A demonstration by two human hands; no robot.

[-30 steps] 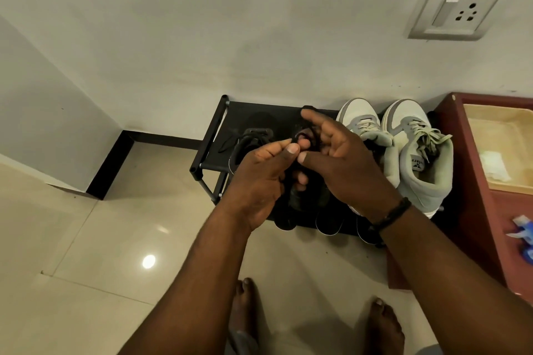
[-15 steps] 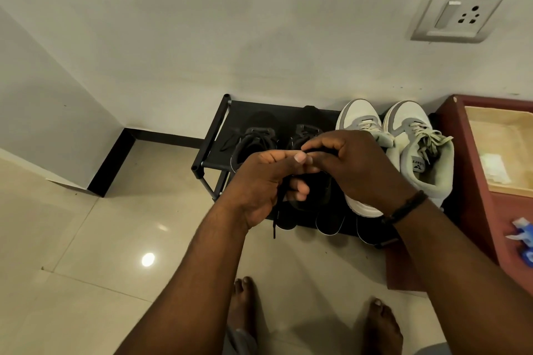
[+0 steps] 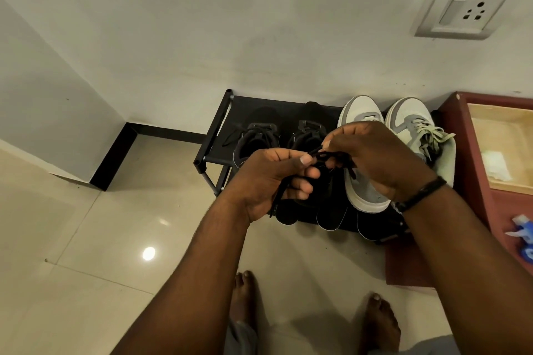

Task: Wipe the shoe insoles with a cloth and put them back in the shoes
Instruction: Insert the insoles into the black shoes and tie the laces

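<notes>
Two hands meet over a black shoe rack (image 3: 219, 127), both pinching thin, cord-like black shoelaces (image 3: 326, 156). The left hand (image 3: 268, 181) has its fingers curled, thumb and forefinger nipping one lace, whose loose end trails down past the palm. The right hand (image 3: 372, 155) arches over from the other side, fingertips closed on the lace loop (a dark woven band circles its wrist).

Just beyond and under the hands sit two black shoes (image 3: 256, 138), matte and dark, their tongues raised; whether insoles lie inside them cannot be told. Beside the right hand stand two white-and-grey sneakers (image 3: 415, 130) with pale flat laces, smooth-sided and rounded at the toe. Below the hands, rounded dark soles (image 3: 328, 217) poke from the rack's lower tier.

Further right is a reddish wooden unit (image 3: 467, 170) with a pale tray-like recess. The floor (image 3: 86, 239) is glossy cream tile reflecting a lamp; the plain white wall carries a switch-and-socket plate (image 3: 461, 13).
</notes>
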